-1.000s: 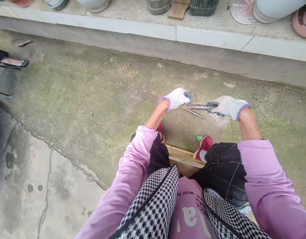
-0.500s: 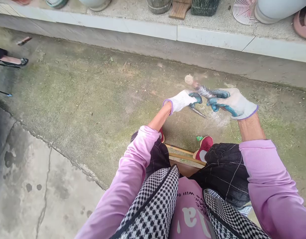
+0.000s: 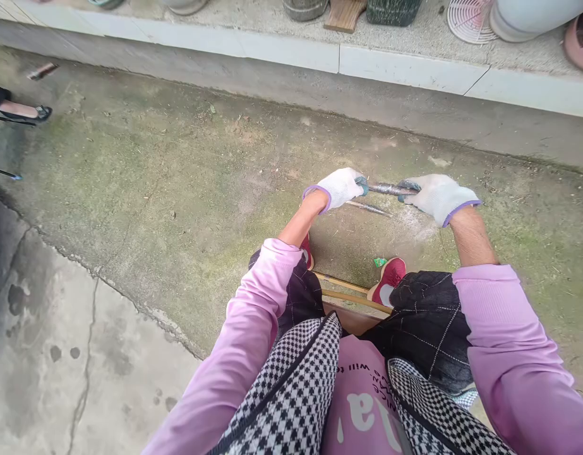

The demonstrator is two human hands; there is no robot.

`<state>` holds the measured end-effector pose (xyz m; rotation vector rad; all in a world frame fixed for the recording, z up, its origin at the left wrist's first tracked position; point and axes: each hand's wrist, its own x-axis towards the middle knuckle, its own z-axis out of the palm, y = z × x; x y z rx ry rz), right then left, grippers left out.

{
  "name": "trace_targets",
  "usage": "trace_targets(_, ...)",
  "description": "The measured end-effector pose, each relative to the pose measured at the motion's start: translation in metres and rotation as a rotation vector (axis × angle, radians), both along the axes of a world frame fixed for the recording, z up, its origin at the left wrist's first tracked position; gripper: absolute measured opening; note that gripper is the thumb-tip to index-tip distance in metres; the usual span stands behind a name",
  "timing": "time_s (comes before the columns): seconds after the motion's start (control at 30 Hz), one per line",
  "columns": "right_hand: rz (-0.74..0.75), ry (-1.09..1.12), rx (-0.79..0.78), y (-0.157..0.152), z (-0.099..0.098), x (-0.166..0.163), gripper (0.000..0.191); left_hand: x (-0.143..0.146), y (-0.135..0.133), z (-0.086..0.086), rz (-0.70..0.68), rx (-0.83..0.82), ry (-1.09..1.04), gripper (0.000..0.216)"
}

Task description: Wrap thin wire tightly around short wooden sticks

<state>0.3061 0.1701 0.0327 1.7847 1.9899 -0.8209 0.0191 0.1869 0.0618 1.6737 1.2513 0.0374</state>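
Observation:
A thin rod wrapped in shiny silver wire [image 3: 386,189] is held level between my two gloved hands above the ground. My left hand [image 3: 342,188], in a white glove with dark blue-green fingertips, is closed on its left end and hides that end. On the other side, my right hand [image 3: 440,196] grips the rod's right part, fingers wrapped round it. Just below my left hand shows a second, slim greyish rod [image 3: 372,208]; I cannot tell whether it lies on the ground or is touched by that hand.
Pale powder [image 3: 417,229] is spread on the mossy concrete ground [image 3: 177,164]. Beyond runs a tiled ledge [image 3: 291,55] with pots, a wooden board [image 3: 344,14] and a pink round rack [image 3: 471,20]. A small green scrap [image 3: 379,261] lies by my red shoe [image 3: 390,275]. Another person's foot [image 3: 28,112] is at left.
The wire-wrapped rod has turned from slanting to nearly level. Its pale round end, visible before, is now hidden by my left hand. My right hand has turned, back upward.

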Motion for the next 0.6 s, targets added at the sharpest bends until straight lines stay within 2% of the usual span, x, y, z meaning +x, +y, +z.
trace_targets(0.07, 0.008, 0.044, -0.143, -0.007, 0.0, -0.003, 0.039, -0.004, 0.003, -0.005, 0.004, 0.045, 0.008, 0.027)
trace_targets(0.13, -0.039, 0.178, -0.293, -0.015, 0.004, -0.004, 0.037, -0.006, 0.006, -0.01, 0.006, 0.057, -0.007, 0.022)
trace_targets(0.2, -0.109, 0.376, -0.385, -0.022, 0.011, -0.003, 0.043, -0.007, 0.007, -0.013, 0.002, 0.051, -0.039, 0.017)
trace_targets(0.27, -0.171, 0.575, -0.411, -0.026, 0.02, -0.002, 0.055, -0.005, 0.008, -0.018, -0.008, 0.039, -0.082, 0.014)
trace_targets(0.4, -0.335, 0.849, -0.296, -0.029, 0.029, 0.0, 0.066, 0.001, 0.005, -0.027, -0.05, -0.019, -0.176, 0.013)
trace_targets(0.5, -0.537, 0.97, -0.085, -0.025, 0.022, -0.002, 0.061, 0.006, -0.001, -0.031, -0.047, -0.02, -0.196, 0.016)
trace_targets(0.6, -0.711, 1.004, 0.08, -0.02, 0.013, -0.009, 0.052, 0.01, -0.006, -0.027, -0.054, -0.009, -0.204, 0.017)
